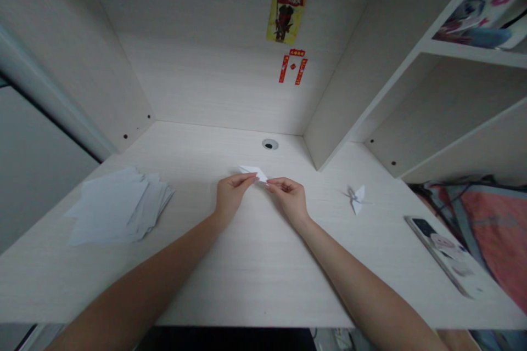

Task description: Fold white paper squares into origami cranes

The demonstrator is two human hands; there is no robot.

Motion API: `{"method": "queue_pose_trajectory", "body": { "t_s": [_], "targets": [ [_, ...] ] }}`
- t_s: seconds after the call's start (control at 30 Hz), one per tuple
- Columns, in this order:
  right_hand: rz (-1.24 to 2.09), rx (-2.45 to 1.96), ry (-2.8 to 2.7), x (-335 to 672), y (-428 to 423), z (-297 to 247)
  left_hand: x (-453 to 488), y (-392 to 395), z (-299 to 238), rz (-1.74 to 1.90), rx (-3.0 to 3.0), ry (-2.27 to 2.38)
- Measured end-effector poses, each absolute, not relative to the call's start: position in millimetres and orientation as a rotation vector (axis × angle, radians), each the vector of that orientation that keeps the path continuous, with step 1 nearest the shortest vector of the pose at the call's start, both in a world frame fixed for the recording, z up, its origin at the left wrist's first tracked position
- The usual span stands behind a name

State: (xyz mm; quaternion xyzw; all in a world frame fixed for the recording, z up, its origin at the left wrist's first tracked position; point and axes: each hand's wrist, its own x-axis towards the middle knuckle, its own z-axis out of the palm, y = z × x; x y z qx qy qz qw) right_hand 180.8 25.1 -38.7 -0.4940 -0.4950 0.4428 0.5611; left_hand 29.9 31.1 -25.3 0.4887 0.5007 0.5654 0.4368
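A small folded piece of white paper (254, 171) is held just above the pale wooden desk (263, 269), near its middle. My left hand (231, 194) pinches the paper's near left edge with thumb and fingers. My right hand (289, 196) pinches its right end, fingers pressed together. The two hands almost touch. A finished white paper crane (356, 197) lies on the desk to the right of my right hand, apart from it.
A loose stack of white paper sheets (119, 205) lies at the left. A phone (447, 252) rests near the right edge. A cable hole (270, 144) sits at the back. Shelf panels (349, 98) rise on the right, a red cloth (494, 225) beyond the desk.
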Motion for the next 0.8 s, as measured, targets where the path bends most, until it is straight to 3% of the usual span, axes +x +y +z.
{"method": "queue_pose_trajectory", "body": {
  "t_s": [0.43,0.8],
  "targets": [
    [0.811,-1.067,-1.247,185.9,32.3,-44.2,24.7,36.5,-26.4,1.488,1.211,1.273],
    [0.96,-1.106,-1.301,180.9,26.8,-44.1,30.6,29.2,-27.7,1.433,1.298,1.22]
  ]
}}
